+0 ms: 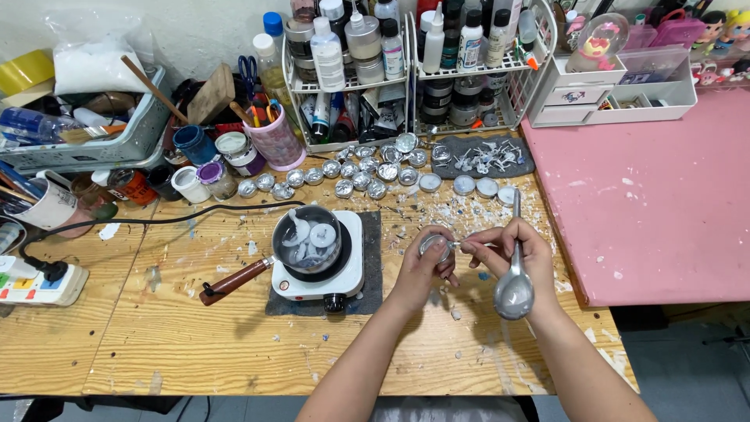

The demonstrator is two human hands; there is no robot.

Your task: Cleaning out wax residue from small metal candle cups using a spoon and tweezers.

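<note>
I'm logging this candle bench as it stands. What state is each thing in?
Left hand: closed around a small foil cup.
Right hand: grips a metal spoon, bowl toward the camera.
Small pan: on the white hot plate, holding white wax pieces.
Foil cups: in rows on the table.

Small round metal cup [434, 246], shiny, held above the wooden table just right of the hot plate. Metal spoon [514, 270] beside it, handle pointing up, wax-coated bowl hanging low.
</note>
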